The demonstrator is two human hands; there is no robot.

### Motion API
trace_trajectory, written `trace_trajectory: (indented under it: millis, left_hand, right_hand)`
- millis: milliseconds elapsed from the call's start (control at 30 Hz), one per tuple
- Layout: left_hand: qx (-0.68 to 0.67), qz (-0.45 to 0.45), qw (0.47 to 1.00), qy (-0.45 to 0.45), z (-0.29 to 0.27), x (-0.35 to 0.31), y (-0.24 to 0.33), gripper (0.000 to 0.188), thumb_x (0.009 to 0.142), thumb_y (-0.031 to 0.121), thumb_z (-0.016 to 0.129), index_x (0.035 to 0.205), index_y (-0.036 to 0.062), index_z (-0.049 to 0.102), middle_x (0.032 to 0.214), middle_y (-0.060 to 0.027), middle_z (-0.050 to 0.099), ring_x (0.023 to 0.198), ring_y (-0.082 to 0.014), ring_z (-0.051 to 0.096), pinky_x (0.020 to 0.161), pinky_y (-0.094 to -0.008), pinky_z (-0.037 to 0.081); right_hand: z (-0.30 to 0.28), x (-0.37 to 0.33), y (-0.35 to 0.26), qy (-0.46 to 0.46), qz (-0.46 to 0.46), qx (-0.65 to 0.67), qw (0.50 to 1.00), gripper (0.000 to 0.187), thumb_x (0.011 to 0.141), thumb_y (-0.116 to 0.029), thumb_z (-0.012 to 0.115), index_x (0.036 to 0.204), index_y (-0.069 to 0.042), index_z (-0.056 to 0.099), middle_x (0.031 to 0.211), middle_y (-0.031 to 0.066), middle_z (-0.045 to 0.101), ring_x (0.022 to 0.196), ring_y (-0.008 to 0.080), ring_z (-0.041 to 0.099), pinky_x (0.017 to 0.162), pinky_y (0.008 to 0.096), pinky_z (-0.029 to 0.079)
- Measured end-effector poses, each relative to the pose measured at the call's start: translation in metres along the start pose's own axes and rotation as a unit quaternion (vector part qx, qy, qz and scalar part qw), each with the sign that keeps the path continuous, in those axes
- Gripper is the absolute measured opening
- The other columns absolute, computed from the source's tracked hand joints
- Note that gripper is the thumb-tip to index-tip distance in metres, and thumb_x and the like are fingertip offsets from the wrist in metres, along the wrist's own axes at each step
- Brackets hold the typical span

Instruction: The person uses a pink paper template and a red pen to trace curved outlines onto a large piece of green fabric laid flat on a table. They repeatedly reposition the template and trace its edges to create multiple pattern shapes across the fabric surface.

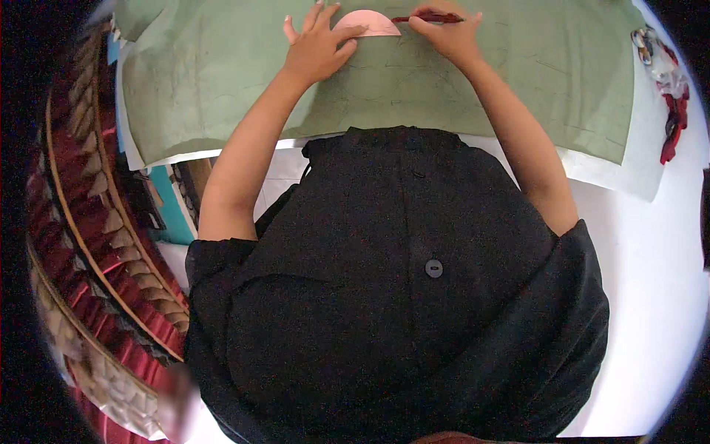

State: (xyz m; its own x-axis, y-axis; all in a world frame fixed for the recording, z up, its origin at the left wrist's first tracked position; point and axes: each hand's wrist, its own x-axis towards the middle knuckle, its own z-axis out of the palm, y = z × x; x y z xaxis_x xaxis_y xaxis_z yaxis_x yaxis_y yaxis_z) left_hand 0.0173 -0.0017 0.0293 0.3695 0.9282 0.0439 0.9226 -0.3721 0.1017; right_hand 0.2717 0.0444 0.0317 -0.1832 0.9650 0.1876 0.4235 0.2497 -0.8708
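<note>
A pink half-round piece (pixel 367 22), looking like paper or card, lies flat on the green cloth (pixel 384 89) with its straight edge toward me. My left hand (pixel 316 50) presses on its left part, fingers spread. In my right hand (pixel 457 43) is a slim dark red pen (pixel 437 15), gripped between the fingers. Its tip points left and reaches the curved right edge of the pink piece. Whether the tip touches the cloth there I cannot tell. Faint dark lines run over the cloth.
White sheeting (pixel 592 169) sticks out under the cloth along the near edge. At the far right lies a small bundle of red and dark strips with clear plastic (pixel 669 81). Red and gold ruffled fabric (pixel 96 192) hangs at the left, near a teal panel (pixel 170 203).
</note>
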Motion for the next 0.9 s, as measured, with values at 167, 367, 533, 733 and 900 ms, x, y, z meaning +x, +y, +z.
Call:
trace_trajectory:
  millis: [167,367,533,733,900]
  left_hand:
    - [0.008,0.005,1.0,-0.003,-0.001,0.001,0.0,0.032,0.089,0.042,0.053,0.12,0.0425,0.06,0.146,-0.0071,0.036,0.139,-0.0315,0.026,0.099,-0.0739,0.006]
    - [0.013,0.007,1.0,-0.007,0.001,0.001,0.0,0.033,0.089,0.041,0.052,0.121,0.0415,0.06,0.145,-0.0085,0.036,0.139,-0.032,0.025,0.098,-0.0746,0.006]
    - [-0.002,0.014,1.0,-0.003,0.003,-0.001,-0.003,0.033,0.088,0.04,0.052,0.121,0.0412,0.06,0.145,-0.0088,0.036,0.139,-0.0321,0.024,0.097,-0.0756,0.006]
    - [0.014,0.008,1.0,-0.013,0.003,-0.001,-0.003,0.034,0.089,0.041,0.051,0.121,0.0412,0.059,0.145,-0.0083,0.036,0.139,-0.0323,0.024,0.098,-0.0754,0.006]
    - [-0.014,-0.028,1.0,-0.001,0.0,-0.007,0.006,0.034,0.089,0.044,0.051,0.122,0.0413,0.059,0.146,-0.0089,0.035,0.139,-0.0327,0.023,0.098,-0.0755,0.007]
  right_hand:
    - [-0.011,-0.021,-0.003,-0.042,0.032,-0.143,0.988,0.015,0.077,-0.034,0.07,0.087,-0.022,0.071,0.092,-0.0082,0.069,0.094,0.0152,0.063,0.101,0.0698,0.007]
    - [-0.012,-0.035,0.003,-0.004,-0.001,-0.137,0.991,0.014,0.076,-0.033,0.069,0.084,-0.022,0.071,0.091,-0.009,0.068,0.099,0.0136,0.06,0.099,0.0718,0.006]
    - [-0.011,-0.037,0.001,-0.016,0.016,-0.139,0.99,0.014,0.076,-0.033,0.068,0.083,-0.021,0.07,0.091,-0.009,0.067,0.103,0.0142,0.059,0.099,0.0743,0.004]
    - [-0.012,-0.038,0.0,-0.015,0.005,-0.131,0.991,0.013,0.076,-0.032,0.069,0.083,-0.021,0.07,0.092,-0.0093,0.067,0.103,0.0139,0.058,0.097,0.0762,-0.001]
    - [-0.008,-0.033,-0.003,-0.002,0.069,-0.024,0.997,0.014,0.075,-0.033,0.071,0.082,-0.021,0.072,0.09,-0.0086,0.069,0.094,0.0145,0.063,0.101,0.0708,0.006]
